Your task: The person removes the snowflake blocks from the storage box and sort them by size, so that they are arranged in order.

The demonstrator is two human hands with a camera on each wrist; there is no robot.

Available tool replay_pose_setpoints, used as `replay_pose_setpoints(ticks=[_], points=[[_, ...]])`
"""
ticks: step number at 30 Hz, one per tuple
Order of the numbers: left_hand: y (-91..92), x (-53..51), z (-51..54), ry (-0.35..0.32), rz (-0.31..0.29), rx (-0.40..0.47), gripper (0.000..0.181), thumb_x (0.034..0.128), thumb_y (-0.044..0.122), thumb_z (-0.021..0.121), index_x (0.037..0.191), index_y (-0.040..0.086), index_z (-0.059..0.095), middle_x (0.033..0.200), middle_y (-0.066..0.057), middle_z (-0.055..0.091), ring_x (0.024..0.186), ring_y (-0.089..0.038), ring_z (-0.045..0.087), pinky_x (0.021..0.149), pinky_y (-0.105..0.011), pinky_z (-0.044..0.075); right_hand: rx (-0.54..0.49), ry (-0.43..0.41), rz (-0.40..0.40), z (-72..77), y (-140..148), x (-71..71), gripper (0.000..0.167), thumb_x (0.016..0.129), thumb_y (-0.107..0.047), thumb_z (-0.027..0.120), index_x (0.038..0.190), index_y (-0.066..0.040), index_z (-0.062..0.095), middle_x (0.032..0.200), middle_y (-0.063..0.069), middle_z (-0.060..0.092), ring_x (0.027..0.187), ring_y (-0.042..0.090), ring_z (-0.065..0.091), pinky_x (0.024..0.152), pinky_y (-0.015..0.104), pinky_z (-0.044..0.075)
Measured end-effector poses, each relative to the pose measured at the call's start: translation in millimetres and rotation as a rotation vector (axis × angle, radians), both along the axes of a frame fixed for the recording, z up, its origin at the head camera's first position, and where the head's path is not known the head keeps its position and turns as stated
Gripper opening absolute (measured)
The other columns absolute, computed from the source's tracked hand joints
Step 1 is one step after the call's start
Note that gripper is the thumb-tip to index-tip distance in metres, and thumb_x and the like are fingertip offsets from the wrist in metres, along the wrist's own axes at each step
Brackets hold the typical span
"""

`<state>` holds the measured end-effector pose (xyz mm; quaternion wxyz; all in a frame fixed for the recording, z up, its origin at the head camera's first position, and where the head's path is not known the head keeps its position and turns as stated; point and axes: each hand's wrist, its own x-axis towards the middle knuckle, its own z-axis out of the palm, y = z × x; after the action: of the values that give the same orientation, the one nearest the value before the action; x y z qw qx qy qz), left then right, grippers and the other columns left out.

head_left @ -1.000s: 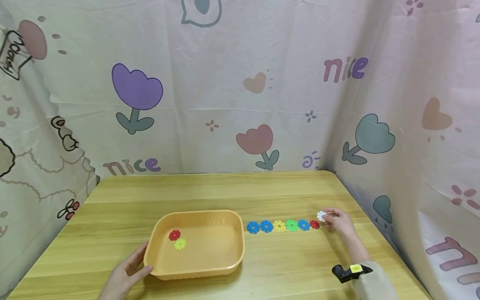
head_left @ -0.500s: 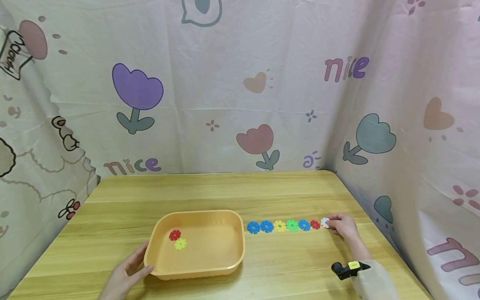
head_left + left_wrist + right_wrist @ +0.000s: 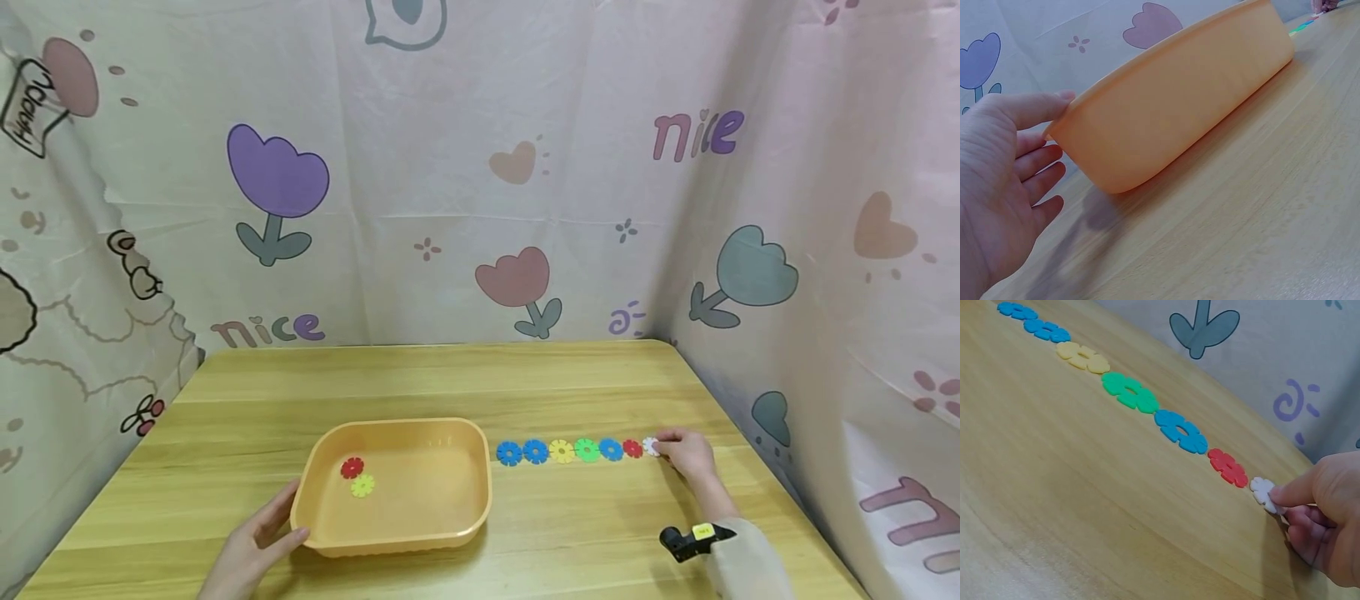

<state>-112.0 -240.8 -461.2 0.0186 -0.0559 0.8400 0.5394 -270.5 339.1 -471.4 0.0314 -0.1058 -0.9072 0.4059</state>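
My right hand pinches the edge of a white snowflake disc at the right end of a row of plastic snowflake discs. To its left lies a smaller red disc, with a narrow gap between the two. A blue disc, a green disc, a yellow disc and two more blue discs carry the row on to the left. My left hand holds the near left corner of an orange-yellow plastic basin, thumb on its rim. Its fingers are partly hidden in the left wrist view.
Inside the basin lie a red disc and a yellow-green disc, close together. Everything stands on a wood-grain table. A printed cloth hangs along the back and both sides.
My right hand has brought the white disc down and slightly right, to the end of the row beside the red one. The left hand and the basin have stayed in place.
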Motion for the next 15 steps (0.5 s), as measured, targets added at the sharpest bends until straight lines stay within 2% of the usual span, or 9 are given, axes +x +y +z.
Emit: replay_pose_setpoints(ticks=[4, 9, 15], points=[[0.6, -0.2, 0.0, -0.003, 0.003, 0.001, 0.069, 0.0892, 0.021, 0.063, 0.144, -0.001, 0.028, 0.143, -0.019, 0.032, 0.124, -0.033, 0.035, 0.08, -0.013, 0.043, 0.008, 0.016, 0.001, 0.8, 0.2, 1.3, 0.022, 0.084, -0.006, 0.061, 0.098, 0.012, 0.062, 0.093, 0.024, 0.061, 0.076, 0.026, 0.056, 0.053, 0.022, 0.043], [0.3, 0.4, -0.7, -0.015, 0.008, 0.007, 0.07, 0.0894, 0.022, 0.063, 0.145, 0.0, 0.027, 0.144, -0.019, 0.03, 0.125, -0.035, 0.032, 0.08, -0.013, 0.043, -0.066, 0.012, -0.015, 2.6, 1.3, 1.8, 0.027, 0.084, -0.006, 0.06, 0.102, 0.014, 0.06, 0.092, 0.023, 0.061, 0.068, 0.017, 0.055, 0.052, 0.021, 0.045], [-0.3, 0.5, 0.1, -0.017, 0.003, 0.006, 0.071, 0.0891, 0.025, 0.063, 0.145, 0.0, 0.026, 0.145, -0.018, 0.028, 0.127, -0.035, 0.031, 0.085, -0.02, 0.046, -0.138, 0.002, -0.012, 7.1, 1.9, 3.7, 0.03, 0.086, -0.006, 0.06, 0.105, 0.017, 0.057, 0.081, 0.013, 0.063, 0.063, 0.01, 0.055, 0.052, 0.022, 0.049]])
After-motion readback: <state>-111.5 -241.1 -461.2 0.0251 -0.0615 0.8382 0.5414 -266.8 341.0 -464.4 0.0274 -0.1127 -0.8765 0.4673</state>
